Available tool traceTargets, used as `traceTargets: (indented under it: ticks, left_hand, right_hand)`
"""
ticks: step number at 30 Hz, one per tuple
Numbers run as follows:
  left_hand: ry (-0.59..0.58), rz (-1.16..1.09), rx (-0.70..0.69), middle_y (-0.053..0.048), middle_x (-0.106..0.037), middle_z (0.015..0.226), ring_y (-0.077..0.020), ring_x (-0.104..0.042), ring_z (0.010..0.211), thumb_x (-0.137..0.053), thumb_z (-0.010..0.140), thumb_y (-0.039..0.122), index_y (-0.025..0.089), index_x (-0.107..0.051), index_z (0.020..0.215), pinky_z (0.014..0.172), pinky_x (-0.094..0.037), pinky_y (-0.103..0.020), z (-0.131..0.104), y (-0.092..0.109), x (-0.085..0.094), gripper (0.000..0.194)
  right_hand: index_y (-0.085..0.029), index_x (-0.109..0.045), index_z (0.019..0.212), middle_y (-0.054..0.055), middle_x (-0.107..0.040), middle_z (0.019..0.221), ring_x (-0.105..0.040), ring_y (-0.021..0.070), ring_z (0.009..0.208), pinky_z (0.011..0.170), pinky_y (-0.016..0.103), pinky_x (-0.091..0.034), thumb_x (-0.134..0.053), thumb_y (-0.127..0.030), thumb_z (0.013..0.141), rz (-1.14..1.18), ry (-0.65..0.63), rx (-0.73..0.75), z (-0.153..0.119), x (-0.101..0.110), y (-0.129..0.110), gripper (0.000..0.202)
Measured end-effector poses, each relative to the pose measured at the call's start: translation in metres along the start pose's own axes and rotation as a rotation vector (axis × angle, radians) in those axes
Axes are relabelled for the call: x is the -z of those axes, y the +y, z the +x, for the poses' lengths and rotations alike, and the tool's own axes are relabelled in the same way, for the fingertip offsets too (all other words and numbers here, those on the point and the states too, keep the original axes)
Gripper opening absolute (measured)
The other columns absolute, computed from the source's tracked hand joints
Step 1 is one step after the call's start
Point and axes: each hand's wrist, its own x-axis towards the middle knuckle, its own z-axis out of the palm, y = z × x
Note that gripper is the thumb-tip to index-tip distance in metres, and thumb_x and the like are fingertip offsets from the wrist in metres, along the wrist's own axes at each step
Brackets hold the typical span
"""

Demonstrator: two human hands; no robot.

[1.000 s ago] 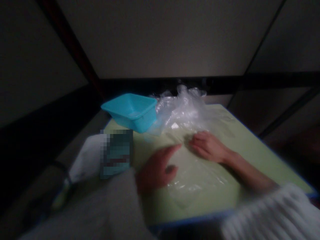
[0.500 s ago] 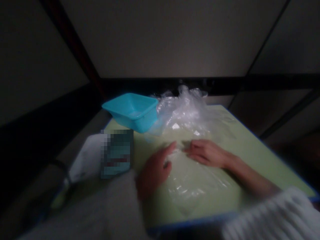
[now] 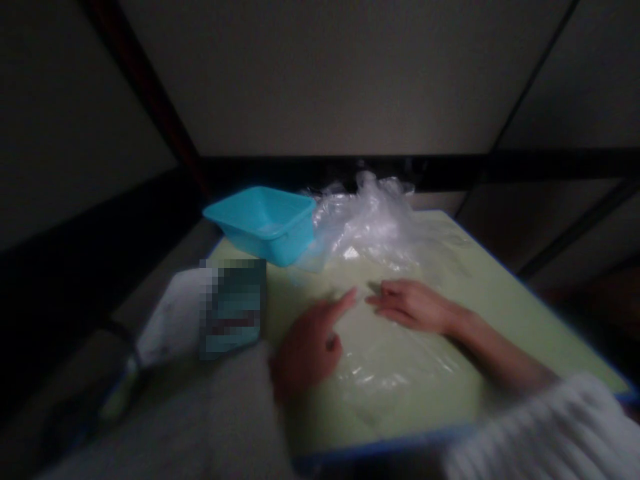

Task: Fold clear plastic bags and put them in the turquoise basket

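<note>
The table (image 3: 540, 327) lies before you, with a wall (image 3: 325, 80) behind it. On the table's far left is a plastic basin (image 3: 294, 243). Just to the basin's right, toward the back, sits a heap of plastic film (image 3: 377, 223). Nearer you, in front of that heap, a sheet of film (image 3: 385, 370) lies on the table. On your left, in front of the basin, is an item masked from view (image 3: 234, 310).

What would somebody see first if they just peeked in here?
Probably the bright turquoise rectangular plastic tub, at the table's far left. Beside it, shiny crumpled clear plastic catches the light. Nearer, two bare hands, left and right, meet over clear plastic film.
</note>
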Motion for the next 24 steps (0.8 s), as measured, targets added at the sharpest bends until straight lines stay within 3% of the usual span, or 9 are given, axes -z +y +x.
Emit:
traceTargets:
  ticks: [5,10,15,19,22,24]
  left_hand:
    - [-0.067,0.022,-0.137,-0.008,-0.056,0.126,-0.0249,-0.049,0.115,-0.053,0.069,0.012,0.019,-0.033,0.143,0.103,-0.040,-0.042,-0.001,0.003,-0.002,0.077]
    - [-0.135,0.093,-0.184,-0.012,-0.054,0.128,-0.0280,-0.047,0.118,-0.056,0.074,0.024,0.015,-0.037,0.140,0.103,-0.037,-0.044,-0.002,0.006,0.001,0.069]
    - [-0.226,0.110,-0.360,-0.012,-0.049,0.136,-0.0262,-0.044,0.124,-0.054,0.078,0.027,0.015,-0.035,0.139,0.106,-0.034,-0.042,-0.002,0.008,0.004,0.065]
    - [-0.291,0.120,-0.410,-0.011,-0.046,0.141,-0.0273,-0.041,0.127,-0.059,0.078,0.035,0.016,-0.033,0.140,0.107,-0.032,-0.043,-0.001,0.010,0.007,0.070]
    - [-0.231,0.081,-0.370,-0.012,-0.050,0.137,-0.0273,-0.044,0.125,-0.058,0.078,0.033,0.015,-0.039,0.137,0.106,-0.033,-0.043,-0.002,0.010,0.007,0.064]
    - [-0.106,0.025,-0.250,-0.012,-0.055,0.131,-0.0263,-0.048,0.120,-0.054,0.080,0.029,0.015,-0.045,0.131,0.104,-0.036,-0.042,-0.002,0.008,0.005,0.053]
  right_hand:
    - [-0.015,-0.061,0.116,0.008,-0.059,0.090,-0.055,0.0191,0.077,0.071,0.032,-0.043,-0.033,-0.034,0.099,-0.030,0.047,-0.003,0.000,0.002,-0.001,0.037]
    - [-0.012,-0.065,0.088,0.008,-0.056,0.075,-0.050,0.0188,0.068,0.064,0.032,-0.037,-0.031,-0.028,0.098,-0.151,0.239,-0.087,-0.003,0.009,0.000,0.039]
    - [-0.010,-0.064,0.096,0.010,-0.058,0.079,-0.050,0.0215,0.073,0.065,0.034,-0.037,-0.032,-0.024,0.096,-0.182,0.385,-0.086,-0.003,0.011,-0.002,0.035]
    - [-0.011,-0.058,0.112,0.013,-0.061,0.093,-0.052,0.0240,0.083,0.073,0.038,-0.040,-0.033,-0.022,0.095,-0.143,0.447,-0.068,-0.003,0.011,-0.004,0.032]
    - [-0.012,-0.055,0.114,0.013,-0.061,0.095,-0.052,0.0245,0.086,0.076,0.040,-0.040,-0.034,-0.020,0.094,-0.157,0.503,-0.059,-0.004,0.012,-0.005,0.030]
    - [-0.012,-0.055,0.109,0.012,-0.062,0.092,-0.052,0.0235,0.083,0.074,0.038,-0.040,-0.036,-0.018,0.093,-0.169,0.550,-0.058,-0.005,0.014,-0.006,0.027]
